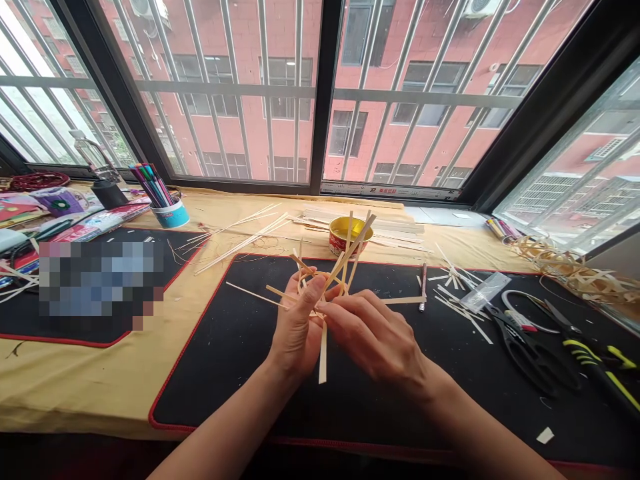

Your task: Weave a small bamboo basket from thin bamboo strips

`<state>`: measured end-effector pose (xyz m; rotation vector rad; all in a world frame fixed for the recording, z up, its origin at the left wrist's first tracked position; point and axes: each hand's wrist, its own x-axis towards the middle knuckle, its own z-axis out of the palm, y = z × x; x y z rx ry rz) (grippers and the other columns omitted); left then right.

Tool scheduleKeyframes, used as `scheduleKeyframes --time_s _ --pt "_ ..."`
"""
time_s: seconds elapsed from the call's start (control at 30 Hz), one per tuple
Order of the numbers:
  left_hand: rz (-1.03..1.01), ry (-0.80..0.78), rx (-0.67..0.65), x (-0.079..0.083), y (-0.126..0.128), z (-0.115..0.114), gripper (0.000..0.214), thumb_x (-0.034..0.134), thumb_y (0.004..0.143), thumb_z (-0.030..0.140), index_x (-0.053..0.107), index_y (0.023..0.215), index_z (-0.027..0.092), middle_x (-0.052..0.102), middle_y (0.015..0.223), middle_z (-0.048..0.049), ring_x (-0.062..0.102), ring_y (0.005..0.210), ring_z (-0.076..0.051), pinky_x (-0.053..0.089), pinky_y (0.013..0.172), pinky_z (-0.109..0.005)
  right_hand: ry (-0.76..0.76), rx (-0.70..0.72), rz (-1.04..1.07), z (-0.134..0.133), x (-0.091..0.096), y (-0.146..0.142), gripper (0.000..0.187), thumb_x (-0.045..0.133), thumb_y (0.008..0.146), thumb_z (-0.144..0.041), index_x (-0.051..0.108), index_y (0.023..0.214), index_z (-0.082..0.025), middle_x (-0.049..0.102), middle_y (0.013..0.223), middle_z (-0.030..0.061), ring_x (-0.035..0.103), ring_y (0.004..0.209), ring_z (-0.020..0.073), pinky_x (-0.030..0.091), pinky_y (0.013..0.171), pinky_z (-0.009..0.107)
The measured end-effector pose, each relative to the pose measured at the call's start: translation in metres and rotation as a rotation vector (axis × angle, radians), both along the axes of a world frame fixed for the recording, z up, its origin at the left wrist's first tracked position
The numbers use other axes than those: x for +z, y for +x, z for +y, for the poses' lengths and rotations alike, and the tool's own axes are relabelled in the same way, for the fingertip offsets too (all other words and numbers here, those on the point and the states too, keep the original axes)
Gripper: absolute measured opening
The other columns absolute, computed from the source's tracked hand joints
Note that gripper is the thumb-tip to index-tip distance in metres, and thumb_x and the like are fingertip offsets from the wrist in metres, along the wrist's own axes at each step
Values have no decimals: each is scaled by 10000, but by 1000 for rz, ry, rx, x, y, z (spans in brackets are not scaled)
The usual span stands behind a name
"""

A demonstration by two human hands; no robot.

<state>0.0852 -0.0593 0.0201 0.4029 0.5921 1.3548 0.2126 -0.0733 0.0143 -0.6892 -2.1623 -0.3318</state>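
Observation:
Both my hands hold a small piece woven from thin bamboo strips (334, 270) above a black mat (240, 347). My left hand (296, 327) grips it from below, thumb up against a small loop of strip. My right hand (370, 333) pinches the strips from the right, fingers closed on them. Loose ends stick out upward, sideways and down between my hands.
A yellow bowl (350, 233) stands behind the weave. Loose strips (240, 240) lie on the tan cloth. Black scissors (530, 347) and yellow-handled pliers (600, 367) lie at right, near coiled shavings (575, 270). A cup of pens (167, 200) stands at left.

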Motion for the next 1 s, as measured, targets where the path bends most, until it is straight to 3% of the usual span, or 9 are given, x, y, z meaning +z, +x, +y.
scheduleKeyframes --time_s 0.4,0.6,0.7,1.0 --pt "-8 26 22 2 1 0 469 841 612 207 521 955 199 595 819 21 641 754 -139 476 747 -278 -59 -2 113 0 -3 -7 307 576 853 -71 527 1154 -103 660 952 94 591 836 176 524 743 297" --pt "-20 47 25 2 1 0 421 827 640 196 537 944 190 593 826 22 627 765 -105 468 819 -256 -74 -2 120 -3 -5 -2 336 543 888 -126 527 1221 -159 615 1096 105 621 958 165 553 808 275" --pt "-22 57 19 2 1 0 429 830 630 201 535 941 197 600 827 17 640 782 -136 490 814 -297 -90 -32 152 -6 -5 1 318 561 877 -124 562 1193 -160 565 1156 117 636 913 152 575 788 260" --pt "-8 57 30 0 1 0 404 820 644 205 542 937 199 616 829 15 648 793 -143 496 816 -300 27 -129 112 -5 -9 0 274 587 847 -80 627 1110 -148 611 1133 102 653 807 131 569 719 218"
